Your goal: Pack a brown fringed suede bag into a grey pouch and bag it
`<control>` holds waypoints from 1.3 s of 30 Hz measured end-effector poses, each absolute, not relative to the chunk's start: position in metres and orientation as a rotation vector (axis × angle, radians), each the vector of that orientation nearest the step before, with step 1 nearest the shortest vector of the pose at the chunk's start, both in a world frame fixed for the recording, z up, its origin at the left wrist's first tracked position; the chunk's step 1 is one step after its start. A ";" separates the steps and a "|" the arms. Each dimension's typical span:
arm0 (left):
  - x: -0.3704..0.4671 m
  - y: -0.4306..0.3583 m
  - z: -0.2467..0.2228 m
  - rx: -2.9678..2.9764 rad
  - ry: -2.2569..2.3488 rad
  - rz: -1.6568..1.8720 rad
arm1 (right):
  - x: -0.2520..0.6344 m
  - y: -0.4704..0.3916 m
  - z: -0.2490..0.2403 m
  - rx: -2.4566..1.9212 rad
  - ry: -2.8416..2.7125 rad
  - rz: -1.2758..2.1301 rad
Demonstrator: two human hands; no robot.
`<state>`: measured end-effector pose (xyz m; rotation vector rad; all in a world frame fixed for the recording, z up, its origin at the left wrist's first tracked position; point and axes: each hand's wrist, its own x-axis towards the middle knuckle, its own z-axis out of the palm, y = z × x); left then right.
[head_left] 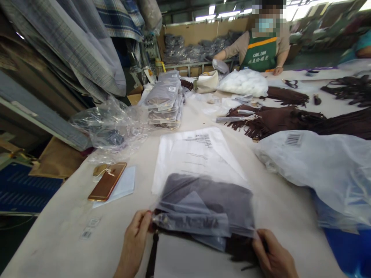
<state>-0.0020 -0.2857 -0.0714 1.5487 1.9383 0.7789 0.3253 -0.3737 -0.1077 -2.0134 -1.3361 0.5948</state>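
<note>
A dark brown fringed item in a clear plastic bag (205,197) lies at the near middle of the table, over the lower part of white printed sheets (185,154). My left hand (136,239) pinches the bag's left corner between thumb and fingers. At the right corner, my right hand (272,251) grips the bag's edge with its fingers curled. A smaller clear packet lies across the bagged item's near side. Dark fringe sticks out at the near right, and a dark strap hangs beside my left hand.
A phone (108,181) lies at the left, near crumpled clear plastic (110,123). Bagged items are stacked (166,100) behind. White plastic bags (315,166) and brown fringed pieces (269,119) occupy the right. A person in a green apron (259,54) stands across the table.
</note>
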 end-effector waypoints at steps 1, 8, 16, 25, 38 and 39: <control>-0.001 -0.283 -0.071 1.696 1.973 0.853 | 0.327 -0.363 -0.106 -1.961 -1.357 0.602; 0.074 -0.306 -0.091 3.059 0.934 1.245 | 0.333 -0.341 -0.101 -1.858 -1.349 0.620; 0.189 -0.286 -0.105 3.034 -0.016 1.416 | 0.339 -0.337 -0.088 -1.795 -1.246 0.914; 0.194 -0.284 -0.089 3.242 -0.164 1.159 | 0.349 -0.335 -0.078 -1.719 -1.091 1.188; 0.205 -0.288 -0.073 3.379 0.198 1.002 | 0.349 -0.342 -0.085 -1.900 -1.138 0.651; 0.204 -0.288 -0.071 3.377 0.193 1.018 | 0.349 -0.343 -0.087 -1.908 -1.158 0.593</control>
